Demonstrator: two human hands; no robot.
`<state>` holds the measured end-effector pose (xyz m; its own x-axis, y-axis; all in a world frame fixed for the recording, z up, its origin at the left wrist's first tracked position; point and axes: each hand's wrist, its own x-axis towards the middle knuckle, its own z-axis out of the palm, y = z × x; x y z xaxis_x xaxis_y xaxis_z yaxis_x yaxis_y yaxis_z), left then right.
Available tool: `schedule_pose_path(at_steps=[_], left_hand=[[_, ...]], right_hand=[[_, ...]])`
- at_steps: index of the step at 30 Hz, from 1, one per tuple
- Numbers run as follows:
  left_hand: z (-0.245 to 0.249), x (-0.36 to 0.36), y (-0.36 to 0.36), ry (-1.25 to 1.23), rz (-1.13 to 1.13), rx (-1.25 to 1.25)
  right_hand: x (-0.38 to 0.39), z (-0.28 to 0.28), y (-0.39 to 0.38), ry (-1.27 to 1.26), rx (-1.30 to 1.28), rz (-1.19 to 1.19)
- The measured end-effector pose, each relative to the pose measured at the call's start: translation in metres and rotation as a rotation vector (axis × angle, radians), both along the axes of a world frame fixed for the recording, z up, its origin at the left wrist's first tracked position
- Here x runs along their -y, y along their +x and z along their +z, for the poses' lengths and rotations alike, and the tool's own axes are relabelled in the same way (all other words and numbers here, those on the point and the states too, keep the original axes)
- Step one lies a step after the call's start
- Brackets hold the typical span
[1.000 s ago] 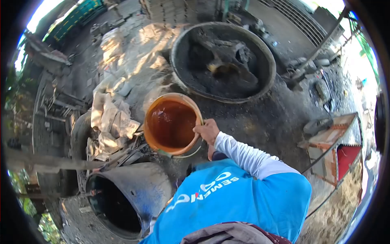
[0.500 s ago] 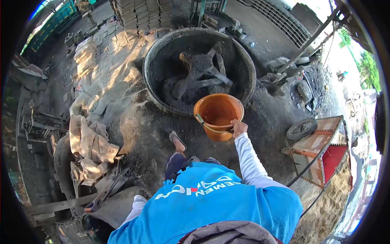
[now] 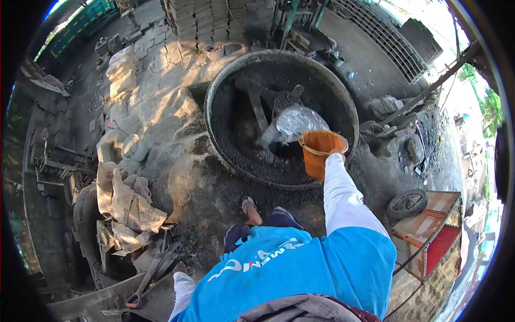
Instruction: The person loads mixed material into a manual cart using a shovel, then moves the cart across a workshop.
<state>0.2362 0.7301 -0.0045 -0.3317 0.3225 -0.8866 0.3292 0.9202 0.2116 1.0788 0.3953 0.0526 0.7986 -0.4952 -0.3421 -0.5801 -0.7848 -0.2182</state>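
My right hand [image 3: 336, 152] grips the near rim of an orange bucket [image 3: 315, 162], partly hidden behind my sleeve. The bucket is tipped over the near right edge of a big round mixing pan [image 3: 212, 110]. Clear water [image 3: 302, 121] flies out of it in a sheet into the pan. Dark, damp-looking mix [image 3: 252, 166] lies inside, around the blurred metal mixer arms [image 3: 257, 110]. My left hand [image 3: 184, 268] hangs low by my left side, small and dark in view, and its fingers cannot be made out.
Crumpled cement sacks [image 3: 129, 206] lie to the left. A shovel with an orange handle [image 3: 134, 301] rests at lower left. On the right stands a wooden cart [image 3: 424, 236] with a wheel [image 3: 407, 204]. Stacked blocks [image 3: 206, 21] rise behind the pan.
My right arm has reached forward over the pan and tipped the bucket, and water now pours out. The mixer arms have turned. My left foot has shifted a little.
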Motion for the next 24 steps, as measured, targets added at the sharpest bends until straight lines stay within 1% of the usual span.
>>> schedule_pose_path(at_steps=[1, 2, 3, 5, 6, 8, 9, 10, 12, 13, 15, 16, 17, 19, 20, 22, 23, 24], left_hand=[[0.005, -0.004, 0.007, -0.004, 0.001, -0.013], [0.005, -0.008, 0.014, -0.007, -0.012, -0.017], [0.003, -0.013, 0.023, -0.009, -0.034, -0.016], [-0.009, -0.024, 0.048, 0.009, -0.11, 0.013], [-0.023, -0.028, 0.062, 0.033, -0.182, 0.052], [-0.055, -0.044, 0.09, 0.122, -0.409, 0.191], [-0.045, -0.052, 0.115, 0.159, -0.595, 0.19], [-0.01, -0.056, 0.154, 0.199, -0.78, 0.188], [0.024, -0.049, 0.203, 0.229, -0.491, 0.235], [0.031, -0.046, 0.215, 0.244, -0.346, 0.258], [0.036, -0.039, 0.221, 0.26, -0.342, 0.265], [0.038, -0.034, 0.221, 0.266, -0.338, 0.265], [0.038, -0.025, 0.216, 0.225, -0.3, 0.239], [0.026, -0.001, 0.187, 0.144, -0.215, 0.182], [-0.007, 0.001, 0.154, -0.007, -0.12, 0.281], [-0.012, 0.038, 0.129, -0.145, 0.099, 0.235], [-0.007, 0.055, 0.116, -0.213, 0.206, 0.205], [0.035, 0.09, 0.145, -0.077, 0.16, 0.012]], right_hand=[[0.011, -0.015, 0.004, 0.039, 0.052, -0.027], [0.018, -0.03, 0.003, 0.59, 0.213, -0.462], [0.028, -0.041, 0.003, 0.71, 0.26, -0.527], [0.009, 0.006, -0.037, 0.952, 0.356, -0.653], [0.006, 0.024, -0.055, 1.008, 0.397, -0.67], [0.018, 0.01, -0.067, 1.073, 0.454, -0.704], [0.026, 0.0, -0.07, 1.109, 0.484, -0.719], [0.035, -0.005, -0.076, 1.176, 0.496, -0.778], [0.047, -0.001, -0.096, 1.203, 0.483, -0.787], [0.052, 0.003, -0.105, 1.219, 0.476, -0.791], [0.074, -0.006, -0.115, 1.16, 0.425, -0.777], [0.091, -0.023, -0.116, 1.147, 0.41, -0.706], [0.099, -0.025, -0.117, 1.066, 0.378, -0.659], [0.109, -0.012, -0.122, 0.904, 0.307, -0.556], [0.123, -0.03, -0.115, 0.863, 0.203, -0.395], [0.145, -0.113, -0.077, 0.541, 0.053, -0.123], [0.141, -0.12, -0.071, 0.375, -0.044, 0.101], [0.137, -0.128, -0.065, 0.195, -0.111, 0.321]])
